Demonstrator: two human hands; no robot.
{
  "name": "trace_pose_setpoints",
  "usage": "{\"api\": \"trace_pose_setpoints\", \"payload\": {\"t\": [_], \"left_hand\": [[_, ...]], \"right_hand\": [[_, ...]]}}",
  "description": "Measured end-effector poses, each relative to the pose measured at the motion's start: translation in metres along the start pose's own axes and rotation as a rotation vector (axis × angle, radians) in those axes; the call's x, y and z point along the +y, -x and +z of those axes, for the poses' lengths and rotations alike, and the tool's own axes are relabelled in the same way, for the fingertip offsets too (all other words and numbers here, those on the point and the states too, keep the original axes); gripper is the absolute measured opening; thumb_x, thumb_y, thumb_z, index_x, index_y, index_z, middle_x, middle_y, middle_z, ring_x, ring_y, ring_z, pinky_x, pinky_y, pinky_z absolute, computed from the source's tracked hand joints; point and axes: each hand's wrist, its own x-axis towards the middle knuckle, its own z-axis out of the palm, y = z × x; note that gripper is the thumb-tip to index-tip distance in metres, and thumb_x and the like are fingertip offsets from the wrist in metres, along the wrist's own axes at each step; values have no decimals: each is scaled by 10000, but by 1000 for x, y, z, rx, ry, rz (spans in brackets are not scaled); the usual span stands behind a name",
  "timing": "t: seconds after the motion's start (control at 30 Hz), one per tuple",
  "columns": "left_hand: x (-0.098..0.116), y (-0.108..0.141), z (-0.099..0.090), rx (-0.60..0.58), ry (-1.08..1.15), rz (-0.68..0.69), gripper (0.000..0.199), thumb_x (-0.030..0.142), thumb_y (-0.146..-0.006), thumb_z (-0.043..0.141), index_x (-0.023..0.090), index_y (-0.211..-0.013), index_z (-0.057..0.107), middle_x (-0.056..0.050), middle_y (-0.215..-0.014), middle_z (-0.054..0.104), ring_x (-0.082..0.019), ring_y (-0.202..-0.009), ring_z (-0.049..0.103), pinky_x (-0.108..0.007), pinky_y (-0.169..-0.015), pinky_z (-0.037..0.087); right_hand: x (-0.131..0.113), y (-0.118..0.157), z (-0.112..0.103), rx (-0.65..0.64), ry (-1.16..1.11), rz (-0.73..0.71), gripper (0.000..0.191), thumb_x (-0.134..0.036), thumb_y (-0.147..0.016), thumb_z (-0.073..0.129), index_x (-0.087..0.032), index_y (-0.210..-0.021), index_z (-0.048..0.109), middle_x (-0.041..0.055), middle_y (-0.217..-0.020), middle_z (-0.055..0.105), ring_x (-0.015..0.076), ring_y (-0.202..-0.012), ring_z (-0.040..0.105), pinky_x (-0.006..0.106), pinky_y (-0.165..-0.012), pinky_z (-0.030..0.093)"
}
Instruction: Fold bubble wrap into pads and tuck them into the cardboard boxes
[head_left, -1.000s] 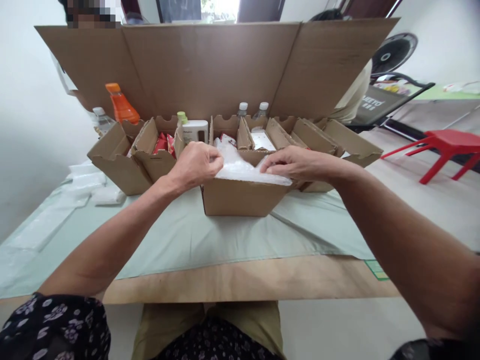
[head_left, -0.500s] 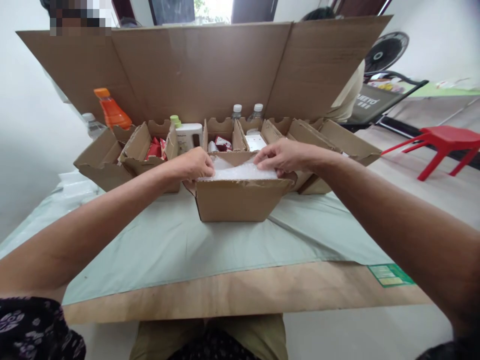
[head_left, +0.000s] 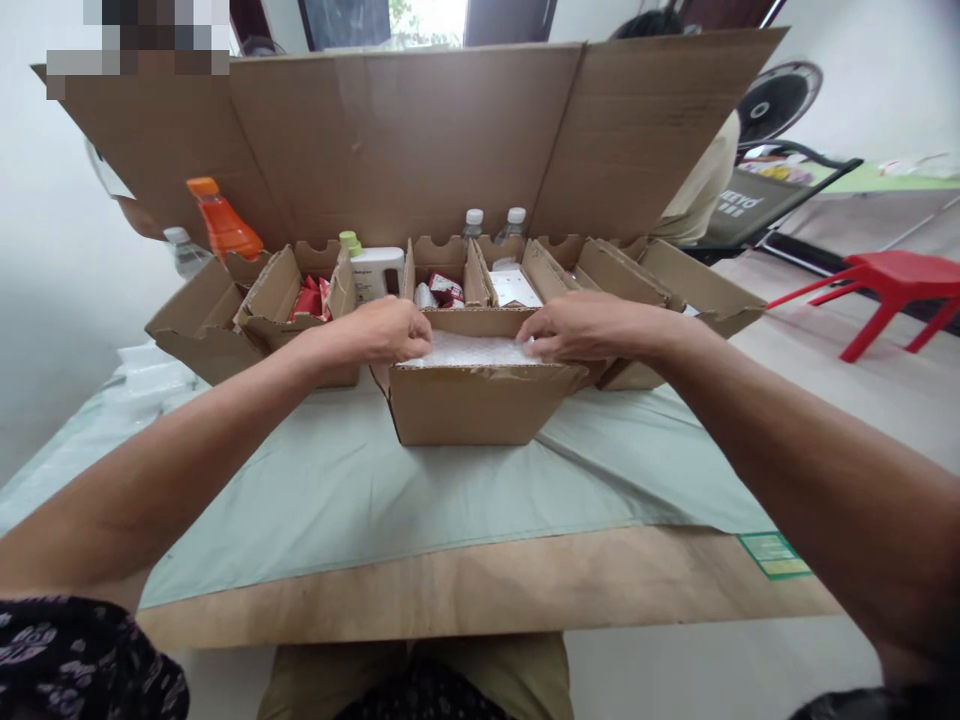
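A small cardboard box (head_left: 469,408) stands upright on the cloth in front of me, its top open. Bubble wrap (head_left: 476,349) lies inside, level with the front rim. At the box's left end my left hand (head_left: 391,330) is closed, fingers curled down onto the sheet's edge. My right hand (head_left: 566,325) bends over the right end, its fingertips pinching the bubble wrap there. What lies under the wrap is hidden.
Behind it, several cardboard bins hold red packets (head_left: 310,297) and a white box (head_left: 514,287). Bottles, one an orange bottle (head_left: 229,225), stand before a tall cardboard panel (head_left: 405,140). People are partly visible behind the panel. A red stool (head_left: 892,280) stands at right.
The bubble wrap has gone lower and flatter in the box. My right hand has moved slightly down with it, while the left hand stays at the left end.
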Motion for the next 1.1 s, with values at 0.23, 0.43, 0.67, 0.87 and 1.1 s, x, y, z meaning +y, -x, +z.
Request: {"api": "trace_pose_setpoints", "payload": {"t": [0.23, 0.43, 0.67, 0.87, 1.1], "left_hand": [[-24, 80, 40, 817, 416, -223, 440, 470, -885, 648, 178, -1200, 741, -98, -1160, 755, -252, -1045, 704, -426, -1001, 571], [-11, 72, 90, 568, 697, -148, 817, 689, -909, 581, 141, -1511, 513, -196, -1600, 505, -381, -1509, 446, -576, -1258, 351], [2, 70, 117, 565, 891, -129, 925, 631, -930, 620, 176, -1650, 258, -191, -1725, 302, -367, -1580, 333, -566, -1291, 296], [-6, 64, 143, 560, 904, -116, 889, 563, -951, 620, 192, -1662, 236, -158, -1752, 245, -339, -1618, 246, -521, -1323, 231], [12, 85, 153, 627, 961, -151, 834, 525, -979, 617, 229, -1667, 251, -132, -1739, 298, -317, -1619, 259, -518, -1337, 183]], "right_hand": [[6, 96, 9, 568, -252, 280, 321, -493, -859, 652, -216, -957, 780, 89, -913, 783, 262, -807, 699, 432, -811, 558], [1, 100, 73, 364, -542, 217, 747, -665, -845, 655, -209, -1435, 603, 152, -1466, 627, 373, -1336, 602, 569, -1099, 518], [-5, 94, 103, 410, -723, 291, 914, -712, -811, 735, -239, -1552, 485, 167, -1583, 517, 385, -1401, 548, 585, -1132, 494], [-8, 86, 128, 441, -957, 234, 1048, -791, -729, 770, -211, -1549, 471, 168, -1537, 560, 361, -1405, 542, 530, -1181, 462], [-33, 100, 138, 528, -921, 232, 987, -781, -794, 716, -215, -1564, 471, 164, -1575, 528, 388, -1462, 478, 576, -1241, 359]]}}
